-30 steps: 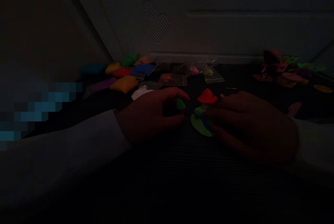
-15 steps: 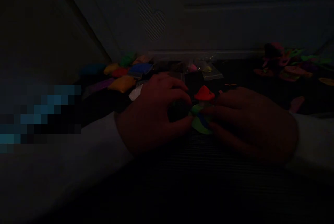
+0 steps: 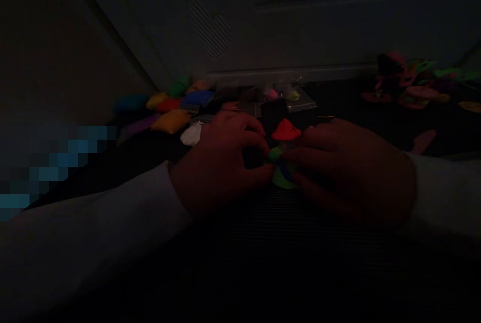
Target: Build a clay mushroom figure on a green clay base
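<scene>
A small clay mushroom figure [image 3: 286,131] stands upright between my hands on a dark ribbed surface. It has a red pointed cap, a pale stem, a green base and a dark blue strip across the base. My left hand [image 3: 225,162] reaches in from the left, with thumb and forefinger pinched at the green part's left edge. From the right, my right hand [image 3: 349,172] grips the base, its fingertips and thumb over the blue strip. The fingers cover part of the base, and the picture is very dark.
Behind my left hand lie several coloured clay packets, including an orange packet [image 3: 172,121], a blue packet [image 3: 198,98] and a white lump [image 3: 191,134]. Clear bags [image 3: 300,102] lie at the back. Colourful clay pieces [image 3: 417,95] are heaped far right, before a pale panel [image 3: 319,32].
My left thumb and forefinger have closed in on the green edge of the figure. The whole view has shifted slightly; my right hand keeps its grip on the base.
</scene>
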`<action>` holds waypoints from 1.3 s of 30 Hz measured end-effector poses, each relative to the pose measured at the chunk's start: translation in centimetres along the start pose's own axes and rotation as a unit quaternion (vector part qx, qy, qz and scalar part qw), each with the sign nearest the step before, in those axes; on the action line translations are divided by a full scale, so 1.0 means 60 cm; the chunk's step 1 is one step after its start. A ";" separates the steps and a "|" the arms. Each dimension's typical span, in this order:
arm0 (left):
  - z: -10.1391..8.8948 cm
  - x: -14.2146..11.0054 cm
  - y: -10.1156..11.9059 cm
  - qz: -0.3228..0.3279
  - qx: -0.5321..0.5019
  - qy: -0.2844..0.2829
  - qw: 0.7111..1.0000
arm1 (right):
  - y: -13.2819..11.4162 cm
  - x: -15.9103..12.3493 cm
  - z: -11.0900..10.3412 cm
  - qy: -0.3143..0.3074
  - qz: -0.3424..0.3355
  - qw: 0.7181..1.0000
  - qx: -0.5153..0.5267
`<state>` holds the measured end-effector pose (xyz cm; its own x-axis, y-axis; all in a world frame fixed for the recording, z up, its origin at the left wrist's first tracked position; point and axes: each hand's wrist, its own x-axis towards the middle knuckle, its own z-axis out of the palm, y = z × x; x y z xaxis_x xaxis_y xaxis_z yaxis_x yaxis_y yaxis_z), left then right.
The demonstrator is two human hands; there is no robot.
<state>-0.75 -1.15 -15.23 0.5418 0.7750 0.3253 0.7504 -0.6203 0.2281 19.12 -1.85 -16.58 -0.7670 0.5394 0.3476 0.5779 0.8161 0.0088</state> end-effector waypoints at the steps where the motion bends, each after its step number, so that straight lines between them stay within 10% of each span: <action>1: 0.000 0.000 0.000 -0.003 0.000 -0.003 1.000 | 0.000 0.000 0.000 0.002 0.000 1.000 0.001; 39: -0.004 -0.005 -0.009 -0.016 -0.065 -0.010 0.998 | 0.003 0.002 0.002 -0.011 -0.014 1.000 -0.008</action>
<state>-1.40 -1.10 -15.22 0.5265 0.7967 0.2968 0.7129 -0.6039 0.3564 19.11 -1.61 -16.65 -0.7884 0.5217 0.3261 0.5611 0.8271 0.0333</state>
